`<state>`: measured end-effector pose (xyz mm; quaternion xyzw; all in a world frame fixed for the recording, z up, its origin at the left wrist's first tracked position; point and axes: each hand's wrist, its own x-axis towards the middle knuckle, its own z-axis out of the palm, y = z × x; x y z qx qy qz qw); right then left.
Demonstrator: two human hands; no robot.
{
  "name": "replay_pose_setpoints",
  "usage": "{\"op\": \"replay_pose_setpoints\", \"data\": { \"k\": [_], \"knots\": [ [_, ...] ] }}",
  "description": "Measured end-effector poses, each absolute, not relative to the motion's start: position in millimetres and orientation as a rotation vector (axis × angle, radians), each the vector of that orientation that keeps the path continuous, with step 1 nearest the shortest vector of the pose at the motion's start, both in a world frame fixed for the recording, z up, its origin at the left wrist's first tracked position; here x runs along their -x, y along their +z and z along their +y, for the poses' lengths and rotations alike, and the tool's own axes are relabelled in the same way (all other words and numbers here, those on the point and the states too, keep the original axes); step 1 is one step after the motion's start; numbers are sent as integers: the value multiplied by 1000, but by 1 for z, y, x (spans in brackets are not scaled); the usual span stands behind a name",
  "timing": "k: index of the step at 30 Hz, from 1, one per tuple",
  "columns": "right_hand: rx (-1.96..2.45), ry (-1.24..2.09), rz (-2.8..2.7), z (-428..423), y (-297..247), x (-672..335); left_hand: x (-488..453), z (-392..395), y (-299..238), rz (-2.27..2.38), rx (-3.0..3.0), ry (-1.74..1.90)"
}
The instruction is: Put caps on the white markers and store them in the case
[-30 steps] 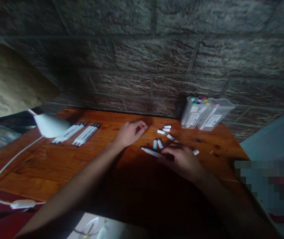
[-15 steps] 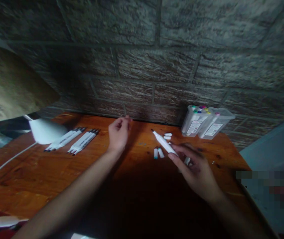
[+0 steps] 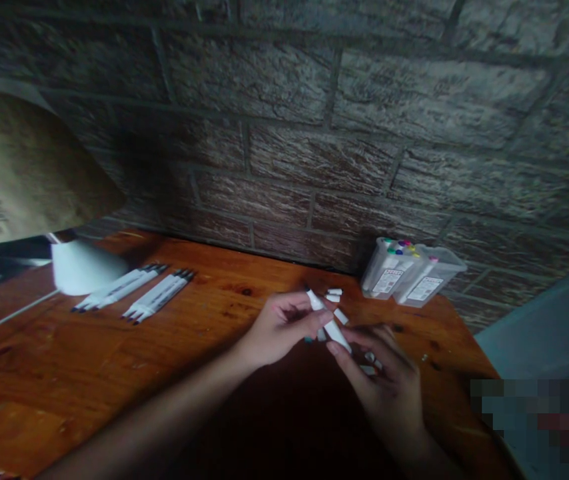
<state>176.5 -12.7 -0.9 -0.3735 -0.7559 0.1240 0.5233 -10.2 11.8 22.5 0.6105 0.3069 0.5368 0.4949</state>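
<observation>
My right hand [image 3: 389, 380] pinches a white uncapped marker [image 3: 328, 321] by its lower end, its dark tip pointing up and left. My left hand [image 3: 279, 327] has its fingers curled around the marker's upper part. Several small white caps [image 3: 335, 294] lie on the wooden table [image 3: 114, 360] just beyond and under the hands. Two clear plastic marker boxes [image 3: 404, 270] with coloured marker ends stand against the brick wall, right of the hands.
Two groups of white markers [image 3: 134, 290] lie in rows at the left of the table. A white lamp head [image 3: 82, 267] with its cord hangs over the left edge. A brown paper bag [image 3: 19, 173] sits far left. The brick wall rises close behind.
My left hand came back from the wall side to the marker held in my right hand. The marker was lifted off the table a second ago. The view tilted slightly up.
</observation>
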Motion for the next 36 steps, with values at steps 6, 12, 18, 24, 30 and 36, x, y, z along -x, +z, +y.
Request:
{"op": "replay_pose_setpoints", "data": {
  "k": [6, 12, 18, 24, 30, 36],
  "knots": [
    [943, 362, -1850, -15, 0, -177, 13, 13, 18, 729, -1449, 1237],
    [1043, 671, -1732, -9, 6, -180, 16, 17, 22, 821, -1580, 1178],
    [1086, 918, -1254, 17, 11, -192, 43, 35, 8, 1136, -2407, 857],
    [1080, 1058, -1124, 22, 8, -195, 46, 38, -7, 913, -2671, 622],
    [1027, 1162, -1140, 15, 11, -191, 44, 39, -5, 926, -2668, 583],
    [1008, 1177, -1158, 17, 8, -191, 35, 33, -9, 980, -2656, 638]
  ]
}}
